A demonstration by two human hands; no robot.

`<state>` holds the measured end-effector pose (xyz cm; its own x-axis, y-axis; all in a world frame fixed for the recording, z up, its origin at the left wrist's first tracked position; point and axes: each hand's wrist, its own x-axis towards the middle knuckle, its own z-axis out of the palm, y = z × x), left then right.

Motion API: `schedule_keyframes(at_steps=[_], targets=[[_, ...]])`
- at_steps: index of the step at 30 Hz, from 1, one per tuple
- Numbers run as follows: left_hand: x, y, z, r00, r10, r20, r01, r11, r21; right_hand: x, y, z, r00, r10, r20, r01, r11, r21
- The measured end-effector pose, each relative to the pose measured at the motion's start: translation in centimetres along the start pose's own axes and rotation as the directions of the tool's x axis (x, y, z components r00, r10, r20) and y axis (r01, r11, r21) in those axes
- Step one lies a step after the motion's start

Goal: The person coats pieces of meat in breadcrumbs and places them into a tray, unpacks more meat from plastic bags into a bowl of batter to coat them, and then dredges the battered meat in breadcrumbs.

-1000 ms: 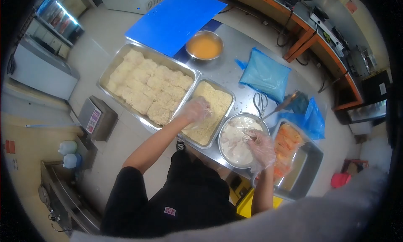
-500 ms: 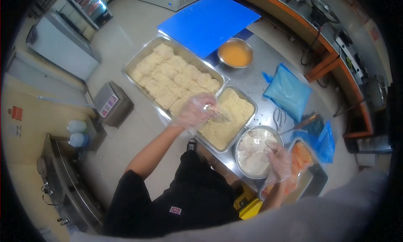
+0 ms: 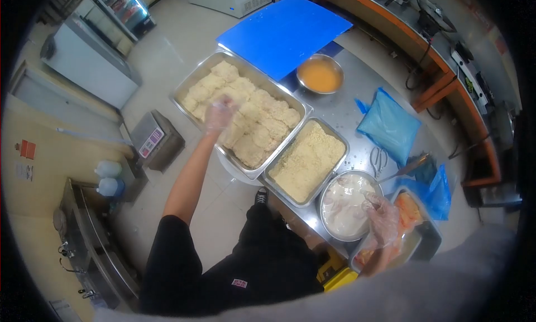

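I have the filmy-gloved left hand over crumb-rough pieces in the rectangular metal tray, the right hand at a round bowl of creamy liquid; I cannot tell whether either grip is together or apart.

A: Finish on the surface?
B: Smooth metal, slight gloss. Large tray likewise.
A: Coated pieces?
B: Rough, matt.
A: Board? Gloves?
B: Smooth plastic; thin, shiny plastic film.
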<state>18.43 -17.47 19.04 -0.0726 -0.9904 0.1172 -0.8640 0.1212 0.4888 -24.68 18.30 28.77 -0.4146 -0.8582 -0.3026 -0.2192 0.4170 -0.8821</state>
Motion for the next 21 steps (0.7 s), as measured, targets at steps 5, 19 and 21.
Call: schedule_keyframes(at_steps=[5,19,21], targets=[[-5.8,-1.0,8.8,0.981,0.141,0.134,-0.186,0.884,0.43,-0.9,1.7,-0.7,0.997,-0.056,-0.053,0.051,0.994,-0.101],[0.7,-5.2,12.7,0.845,0.43,0.318,-0.533,0.63,0.564,-1.1,-1.0,-1.8,0.993,-0.109,-0.046,0.06,0.799,-0.599],[0.0,-5.0,12.4,0.856,0.291,0.428,-0.514,0.568,0.642,-0.3,1.4,-1.2,0.993,-0.102,0.057,0.116,0.772,-0.625]])
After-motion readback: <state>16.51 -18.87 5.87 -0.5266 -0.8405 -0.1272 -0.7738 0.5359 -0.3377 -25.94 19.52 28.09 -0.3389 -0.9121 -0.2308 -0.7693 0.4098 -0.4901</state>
